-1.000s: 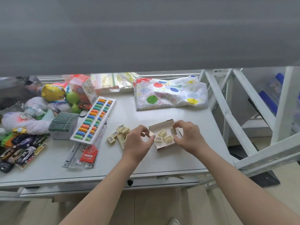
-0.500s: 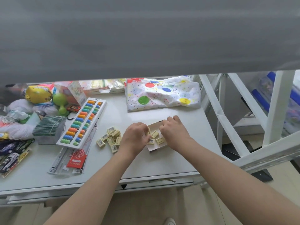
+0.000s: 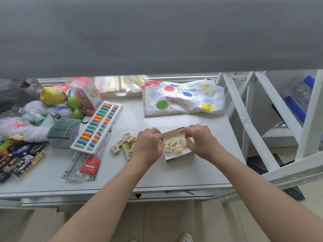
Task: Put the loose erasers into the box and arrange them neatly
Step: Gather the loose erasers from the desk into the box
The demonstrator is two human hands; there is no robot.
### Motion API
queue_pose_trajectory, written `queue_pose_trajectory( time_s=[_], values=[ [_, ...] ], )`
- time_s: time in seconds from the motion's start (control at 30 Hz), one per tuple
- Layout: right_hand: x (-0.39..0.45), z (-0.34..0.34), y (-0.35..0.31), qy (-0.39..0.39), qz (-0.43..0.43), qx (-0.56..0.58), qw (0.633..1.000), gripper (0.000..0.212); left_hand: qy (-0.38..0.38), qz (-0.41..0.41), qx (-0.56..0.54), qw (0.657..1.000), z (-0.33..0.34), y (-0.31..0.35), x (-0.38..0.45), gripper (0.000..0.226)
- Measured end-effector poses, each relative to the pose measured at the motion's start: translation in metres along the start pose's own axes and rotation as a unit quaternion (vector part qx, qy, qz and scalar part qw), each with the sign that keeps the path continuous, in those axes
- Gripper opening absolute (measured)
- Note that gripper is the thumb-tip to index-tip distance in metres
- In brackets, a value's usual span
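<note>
Cardboard box [image 3: 176,155] flanked by both hands; left hand [image 3: 148,144], right hand [image 3: 199,138] fingers curled over erasers [image 3: 173,145], straightening rows; actual pinch unclear.

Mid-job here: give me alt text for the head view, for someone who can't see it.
Both hands, left hand and right hand, work over a small open cardboard box holding several pale yellow rectangular erasers on a white table. More loose pale yellow erasers lie heaped left of the box, beside a white abacus with coloured beads.
</note>
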State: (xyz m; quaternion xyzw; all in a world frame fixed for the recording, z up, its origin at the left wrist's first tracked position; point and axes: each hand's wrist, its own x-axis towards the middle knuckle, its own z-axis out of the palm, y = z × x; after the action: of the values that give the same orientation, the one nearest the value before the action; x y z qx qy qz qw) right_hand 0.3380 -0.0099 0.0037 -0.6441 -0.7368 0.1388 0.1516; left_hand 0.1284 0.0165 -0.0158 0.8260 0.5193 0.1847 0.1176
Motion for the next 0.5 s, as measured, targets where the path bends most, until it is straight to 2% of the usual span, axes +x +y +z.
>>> queue_pose_trajectory(
  time_s=[0.1,0.2,0.33,0.4,0.5],
  values=[
    [-0.009,0.000,0.004,0.035,0.006,0.023,0.999,0.030,0.109,-0.063,-0.054,0.991,-0.011,-0.012,-0.026,0.012],
    [-0.013,0.008,-0.004,0.042,-0.010,0.038,0.998,0.023,0.167,-0.165,-0.094,0.968,-0.017,-0.027,-0.061,0.019],
    [-0.012,0.035,-0.034,0.030,-0.059,0.028,0.997,0.020,0.132,-0.265,-0.103,0.950,-0.011,-0.038,-0.097,0.038],
    [-0.007,0.048,-0.055,0.017,-0.082,0.014,0.996,0.025,0.098,-0.288,-0.095,0.948,-0.008,-0.040,-0.103,0.049],
    [0.004,0.061,-0.086,-0.020,-0.107,-0.018,0.994,0.038,0.095,-0.289,-0.083,0.949,-0.008,-0.042,-0.099,0.048]
  ],
)
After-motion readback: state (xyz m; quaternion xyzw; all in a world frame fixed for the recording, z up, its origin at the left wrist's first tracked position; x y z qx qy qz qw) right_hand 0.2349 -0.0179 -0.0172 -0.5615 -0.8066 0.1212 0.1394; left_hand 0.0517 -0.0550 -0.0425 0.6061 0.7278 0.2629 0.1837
